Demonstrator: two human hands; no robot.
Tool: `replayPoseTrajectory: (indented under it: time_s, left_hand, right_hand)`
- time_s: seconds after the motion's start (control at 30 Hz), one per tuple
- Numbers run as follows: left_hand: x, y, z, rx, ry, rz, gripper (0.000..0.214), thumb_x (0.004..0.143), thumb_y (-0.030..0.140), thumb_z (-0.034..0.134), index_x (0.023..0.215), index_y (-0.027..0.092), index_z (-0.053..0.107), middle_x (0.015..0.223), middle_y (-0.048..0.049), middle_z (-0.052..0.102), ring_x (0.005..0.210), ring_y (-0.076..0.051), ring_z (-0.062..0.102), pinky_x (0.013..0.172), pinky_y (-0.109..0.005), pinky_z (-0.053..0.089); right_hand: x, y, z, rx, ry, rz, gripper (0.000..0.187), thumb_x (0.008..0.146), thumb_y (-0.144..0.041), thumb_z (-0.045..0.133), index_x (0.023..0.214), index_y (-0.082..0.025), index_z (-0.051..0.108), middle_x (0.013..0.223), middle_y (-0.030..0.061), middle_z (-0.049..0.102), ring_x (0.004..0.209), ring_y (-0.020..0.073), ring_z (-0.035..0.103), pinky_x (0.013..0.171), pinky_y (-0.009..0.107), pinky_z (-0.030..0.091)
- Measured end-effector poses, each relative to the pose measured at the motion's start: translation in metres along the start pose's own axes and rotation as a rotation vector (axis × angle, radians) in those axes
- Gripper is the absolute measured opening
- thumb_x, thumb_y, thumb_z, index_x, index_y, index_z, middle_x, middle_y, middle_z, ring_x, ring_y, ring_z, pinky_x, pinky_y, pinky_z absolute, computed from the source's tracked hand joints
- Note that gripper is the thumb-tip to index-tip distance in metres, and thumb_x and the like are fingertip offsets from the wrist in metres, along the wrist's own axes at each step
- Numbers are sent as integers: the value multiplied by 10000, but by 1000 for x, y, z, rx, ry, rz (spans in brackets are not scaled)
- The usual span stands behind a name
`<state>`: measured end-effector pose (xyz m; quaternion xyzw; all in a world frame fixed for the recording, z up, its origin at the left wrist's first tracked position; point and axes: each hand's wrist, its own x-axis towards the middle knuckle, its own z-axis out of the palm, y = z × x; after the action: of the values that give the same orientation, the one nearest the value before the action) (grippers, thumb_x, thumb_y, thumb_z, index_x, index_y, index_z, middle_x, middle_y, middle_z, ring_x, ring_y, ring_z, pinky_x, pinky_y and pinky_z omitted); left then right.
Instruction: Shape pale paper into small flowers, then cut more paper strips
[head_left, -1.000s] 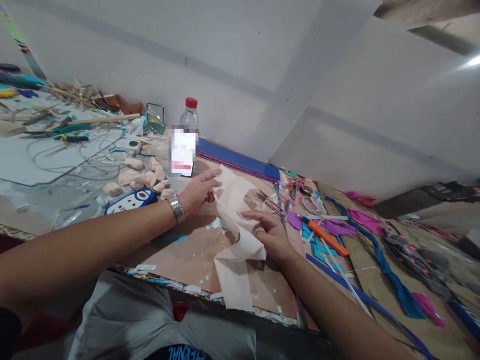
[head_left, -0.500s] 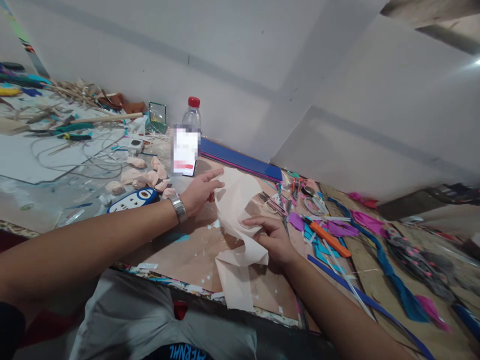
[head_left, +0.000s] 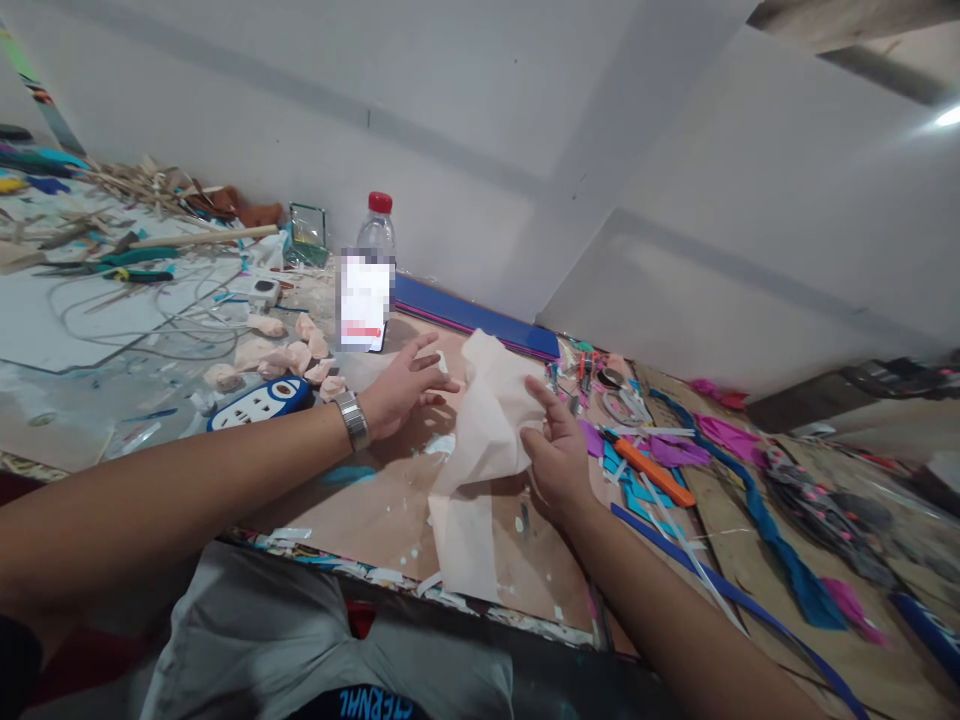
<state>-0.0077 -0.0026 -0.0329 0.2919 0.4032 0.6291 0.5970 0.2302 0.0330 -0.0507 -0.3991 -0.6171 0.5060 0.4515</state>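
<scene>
A pale peach sheet of thin material (head_left: 487,430) lies crumpled on the brown worktable (head_left: 375,505), one end hanging over the near edge. My right hand (head_left: 559,450) grips the sheet's right side, thumb on top, and lifts it off the table. My left hand (head_left: 409,385), with a metal watch on the wrist, rests just left of the sheet with fingers spread, holding nothing.
A clear bottle with a red cap (head_left: 377,235) and a phone (head_left: 365,312) stand behind my hands. A blue-and-white power strip (head_left: 259,402) and peach scraps (head_left: 289,355) lie to the left. Scissors, an orange cutter (head_left: 649,470) and coloured offcuts lie to the right.
My right hand has raised and bunched the sheet toward the back. My left hand has come off the sheet and spread its fingers.
</scene>
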Motion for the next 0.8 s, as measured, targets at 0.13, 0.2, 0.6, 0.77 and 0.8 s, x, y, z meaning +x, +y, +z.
replayPoseTrajectory:
  time_s: [0.13,0.2,0.6,0.77,0.8]
  left_hand:
    - [-1,-1,3,-73,-59,-100,515,822,289,792,1260,218,530,1016,-60,681,690,-123,673,616,-249,511]
    - [-3,-1,4,-50,-110,-121,409,812,388,822,1090,181,603,875,-38,670,634,-109,622,574,-229,474]
    - [-4,-7,1,158,-182,-131,328,730,290,864,970,131,708,898,-73,747,733,-160,674,669,-275,520]
    - [1,-10,-1,124,-109,-22,195,858,274,772,978,144,691,907,-56,743,746,-138,669,706,-266,535]
    - [2,-10,-1,124,-95,-3,184,871,277,763,974,143,692,893,-51,739,732,-131,661,687,-253,526]
  right_hand:
    - [-2,-1,4,-16,35,-35,701,766,-183,692,1450,-304,595,1468,56,632,1166,257,694,809,323,616]
    - [-3,-2,5,-21,6,-26,674,783,-191,704,1437,-317,602,1508,42,600,1189,255,686,838,337,619]
    - [12,-4,6,210,138,-20,800,753,-285,833,1465,-350,476,1588,51,493,1376,224,568,1010,341,560]
    - [9,-6,8,300,3,211,765,654,-278,922,1305,-367,531,1359,26,656,1114,198,699,779,265,590]
    - [8,-6,9,313,-25,227,733,642,-271,931,1257,-358,544,1291,14,686,1056,192,713,746,258,587]
